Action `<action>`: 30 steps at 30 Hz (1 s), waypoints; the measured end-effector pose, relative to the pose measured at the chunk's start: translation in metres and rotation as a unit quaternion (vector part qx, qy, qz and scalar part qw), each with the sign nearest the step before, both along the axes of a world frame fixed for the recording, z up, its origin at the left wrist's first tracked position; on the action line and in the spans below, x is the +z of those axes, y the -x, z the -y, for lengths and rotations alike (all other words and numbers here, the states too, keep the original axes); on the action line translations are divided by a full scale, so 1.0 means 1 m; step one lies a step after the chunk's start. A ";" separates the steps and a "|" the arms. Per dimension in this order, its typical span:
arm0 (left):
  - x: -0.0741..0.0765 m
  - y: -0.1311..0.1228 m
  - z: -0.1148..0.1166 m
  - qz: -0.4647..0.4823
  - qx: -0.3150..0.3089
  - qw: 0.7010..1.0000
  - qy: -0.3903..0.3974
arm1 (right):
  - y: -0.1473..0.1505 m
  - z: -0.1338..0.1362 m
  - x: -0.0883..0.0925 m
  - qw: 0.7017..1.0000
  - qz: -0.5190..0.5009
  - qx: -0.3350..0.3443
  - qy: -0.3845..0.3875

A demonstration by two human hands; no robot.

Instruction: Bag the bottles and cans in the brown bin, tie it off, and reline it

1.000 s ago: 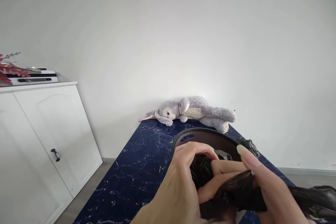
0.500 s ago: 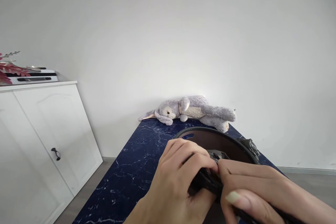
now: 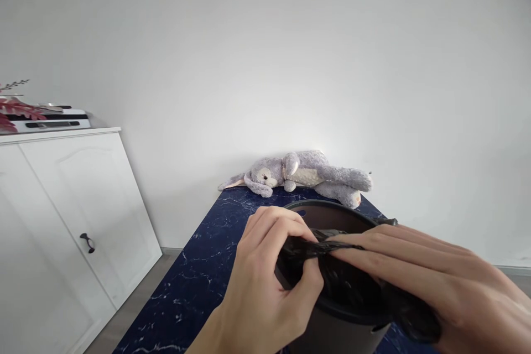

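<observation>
A black plastic bag (image 3: 348,282) lies bunched in and over the rim of a dark round bin (image 3: 340,334). My left hand (image 3: 271,271) pinches gathered plastic between thumb and fingers at the bin's left side. From the right, my right hand (image 3: 431,271) reaches across the rim, its fingers pressed together on the bag and its thumb hidden. Part of the bag bulges out below my right palm, outside the bin.
The bin stands on a dark blue marbled table (image 3: 203,265). A grey plush rabbit (image 3: 302,174) lies along the far edge by the wall. At the left is a white cabinet (image 3: 70,221) with items on top.
My right hand has moved up and its fingers now stretch over the bag toward my left hand. My left hand has shifted slightly left. More of the bag and the bin's front shows.
</observation>
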State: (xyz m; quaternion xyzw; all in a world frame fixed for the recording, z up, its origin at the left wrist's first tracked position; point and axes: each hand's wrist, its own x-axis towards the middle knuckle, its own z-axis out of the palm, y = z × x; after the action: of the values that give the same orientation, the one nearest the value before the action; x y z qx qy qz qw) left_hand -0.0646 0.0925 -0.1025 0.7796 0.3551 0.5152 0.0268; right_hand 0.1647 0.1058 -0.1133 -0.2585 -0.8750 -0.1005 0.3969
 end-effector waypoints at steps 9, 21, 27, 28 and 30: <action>0.000 -0.003 0.004 0.015 -0.009 1.000 0.026 | 0.007 -0.013 0.002 0.991 0.067 -0.066 -0.092; 0.004 0.008 0.005 0.104 -0.060 0.973 0.199 | 0.023 -0.003 0.001 0.998 0.013 -0.019 -0.063; 0.006 0.005 0.006 0.089 -0.051 0.976 0.193 | 0.028 0.000 -0.001 0.997 -0.035 -0.001 -0.073; 0.005 0.004 0.006 0.084 -0.048 0.978 0.187 | 0.028 0.000 -0.002 0.996 -0.040 -0.010 -0.083; 0.003 0.001 0.007 0.080 -0.043 0.982 0.168 | 0.029 -0.001 -0.004 0.993 -0.044 -0.034 -0.101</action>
State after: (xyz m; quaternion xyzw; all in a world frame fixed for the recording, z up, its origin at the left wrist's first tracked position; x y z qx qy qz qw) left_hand -0.0659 0.0857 -0.0994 0.7348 0.3993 0.5075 0.2075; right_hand 0.1361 0.1073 -0.1172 -0.2505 -0.8327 -0.1905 0.4556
